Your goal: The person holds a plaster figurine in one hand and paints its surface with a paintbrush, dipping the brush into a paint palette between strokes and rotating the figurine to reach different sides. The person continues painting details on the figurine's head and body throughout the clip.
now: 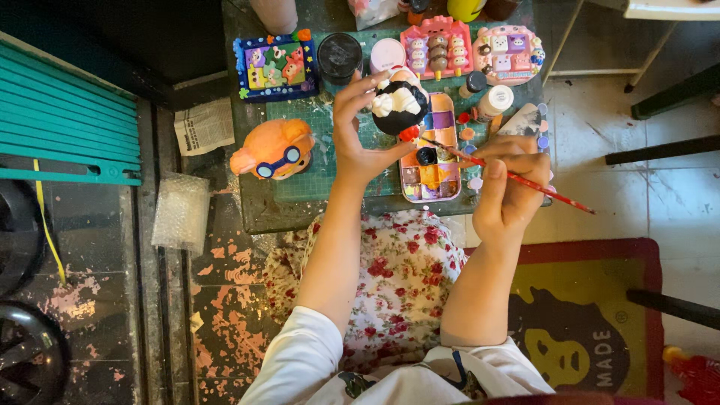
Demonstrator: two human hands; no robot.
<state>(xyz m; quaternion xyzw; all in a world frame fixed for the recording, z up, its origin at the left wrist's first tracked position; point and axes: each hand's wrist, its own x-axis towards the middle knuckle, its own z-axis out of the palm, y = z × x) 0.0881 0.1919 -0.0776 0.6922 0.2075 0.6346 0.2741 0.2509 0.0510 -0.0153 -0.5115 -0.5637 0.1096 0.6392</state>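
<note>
Far left on the floor there's a teal slatted panel (67,112), then a folded newspaper scrap (204,126) and a square of bubble wrap (180,212) below it, both just beside the desk (259,206).

On the desk, left to right: one orange figurine (274,150) with blue goggles lying on the green mat (315,176), one blue-framed plaque (274,67) behind it, one black round lid (340,57), one pink round tub (387,54), then two pink plaques (439,47) side by side at the back. I count two small white bottles (495,100) near the right edge, plus a scatter of tiny paint pots, too small to count properly.

My left hand (358,135) is up over the mat, fingers (352,94) spread wide and curled round the black-and-white figurine (400,105), gripping it from the left side and underneath. It's in the air, right above the top of the palette (430,157).

My right hand (510,187) has its fingers pressed together, pinching one red brush (517,178). The bristle tip is over the palette, just under the figurine's red bit.

Bottom right on the floor is a yellow rug (592,315) with a red border and a dark face shape on it.
</note>
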